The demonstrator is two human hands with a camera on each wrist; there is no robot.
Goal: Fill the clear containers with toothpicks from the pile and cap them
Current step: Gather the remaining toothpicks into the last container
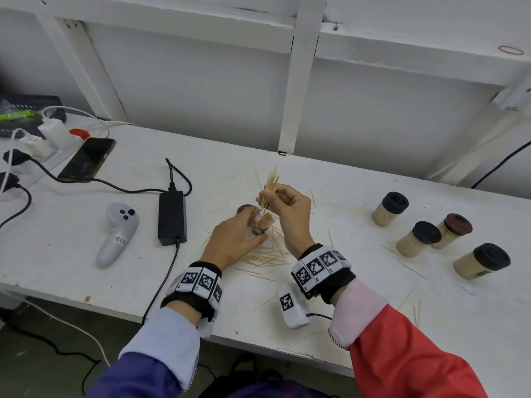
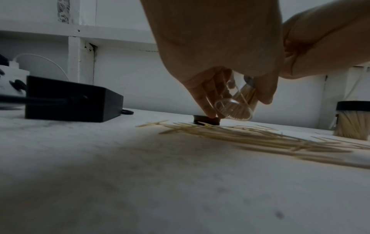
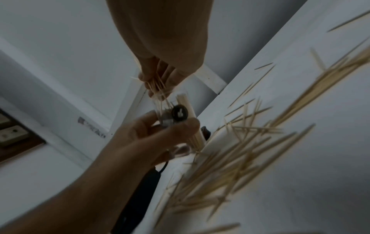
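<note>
My left hand (image 1: 234, 239) grips a clear container (image 1: 264, 221), tilted and lifted off the white table (image 1: 330, 196), partly filled with toothpicks. Its clear base (image 2: 233, 111) faces the left wrist camera. My right hand (image 1: 287, 208) pinches a bundle of toothpicks (image 1: 271, 186) just above the container's mouth, the lower tips going into it (image 3: 160, 93). A dark brown cap (image 1: 244, 209) lies on the table behind my left fingers (image 2: 206, 121). The loose toothpick pile (image 1: 267, 257) is spread on the table beneath and between my wrists (image 2: 260, 137) (image 3: 240, 150).
Several filled, capped containers (image 1: 419, 235) stand at the right. A black power adapter (image 1: 171, 216) with cables, a white controller (image 1: 116, 234) and a phone (image 1: 86, 160) lie at the left. A tagged white pod (image 1: 291, 305) rests near the front edge.
</note>
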